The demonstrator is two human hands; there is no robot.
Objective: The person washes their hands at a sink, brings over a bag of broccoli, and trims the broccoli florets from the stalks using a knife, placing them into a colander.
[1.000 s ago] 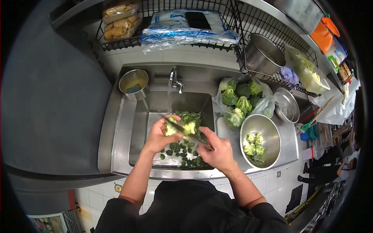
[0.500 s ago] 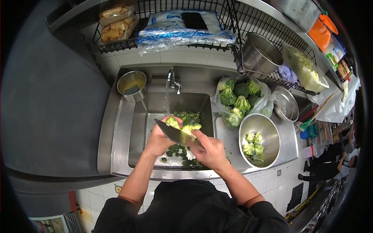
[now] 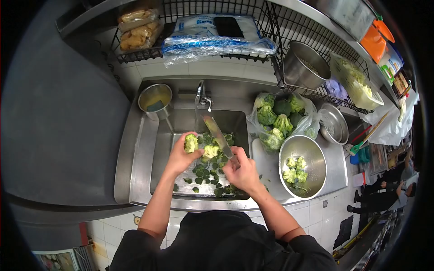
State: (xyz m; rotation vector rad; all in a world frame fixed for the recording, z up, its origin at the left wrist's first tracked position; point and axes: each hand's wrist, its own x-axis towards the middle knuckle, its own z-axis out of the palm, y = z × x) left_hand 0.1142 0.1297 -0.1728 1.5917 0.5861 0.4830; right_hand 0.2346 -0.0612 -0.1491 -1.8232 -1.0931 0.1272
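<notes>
My left hand [image 3: 180, 159] is closed around a piece of broccoli [image 3: 191, 143] above the sink [image 3: 163, 174]. A second pale green broccoli piece [image 3: 210, 151] is by my thumb tip; whether the hand grips it too I cannot tell. To the right, my right hand [image 3: 244, 172] is wrapped round the handle of a kitchen knife [image 3: 218, 135]. The broad blade tilts up and to the left, apart from the broccoli in my left hand. Dark green trimmings [image 3: 205, 173] lie scattered over the sink floor beneath both hands.
Right of the sink stand a colander [image 3: 318, 174] with cut florets, a clear bag of broccoli heads [image 3: 282, 118] and a metal bowl [image 3: 340, 124]. A pot [image 3: 152, 116] is at the back left, near the faucet [image 3: 201, 95]. Wire shelving [image 3: 271, 27] hangs above.
The knife has swung away from the broccoli, its tip now pointing up towards the faucet. My hands have moved apart, the left one slightly leftward, each still holding its thing.
</notes>
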